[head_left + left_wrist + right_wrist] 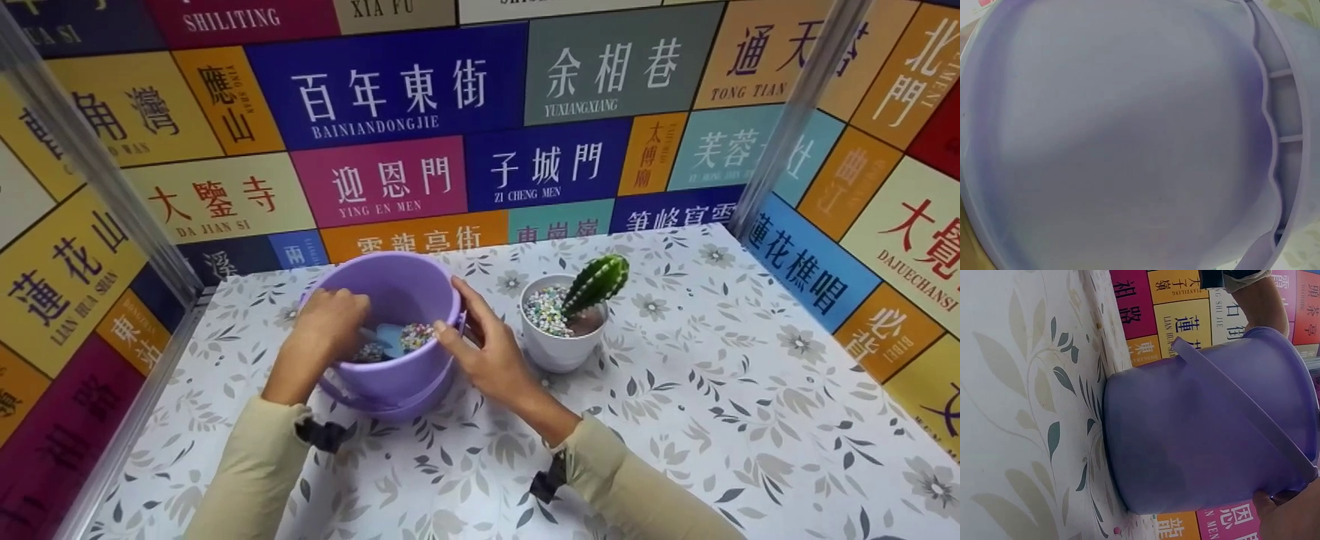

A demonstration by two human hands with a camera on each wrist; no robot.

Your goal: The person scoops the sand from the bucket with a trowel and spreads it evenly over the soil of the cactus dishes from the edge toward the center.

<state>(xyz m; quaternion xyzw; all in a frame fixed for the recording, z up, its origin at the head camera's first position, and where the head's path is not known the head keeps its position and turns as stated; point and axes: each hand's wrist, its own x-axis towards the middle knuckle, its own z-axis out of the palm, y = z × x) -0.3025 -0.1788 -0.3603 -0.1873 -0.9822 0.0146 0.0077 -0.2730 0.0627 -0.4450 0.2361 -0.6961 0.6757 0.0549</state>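
Observation:
A purple bucket [397, 375] stands on the table with its handle [1241, 405] hanging down the near side. My left hand [328, 324] reaches over the left rim, its fingers curled at a light blue scoop [390, 339] inside; the fingertips are hidden. Small multicoloured pebbles [417, 337] lie by the scoop in the bucket. My right hand [486, 346] grips the bucket's right rim, thumb toward the near side and fingers spread along the outside. The bucket's purple wall [1129, 112] fills most of the left wrist view.
To the right of the bucket, close to my right hand, stands a white pot [562, 351] holding a green cactus [598, 285], which leans right among coloured pebbles. A floral cloth [675, 420] covers the table. Sign-printed walls [390, 90] rise at the back and sides.

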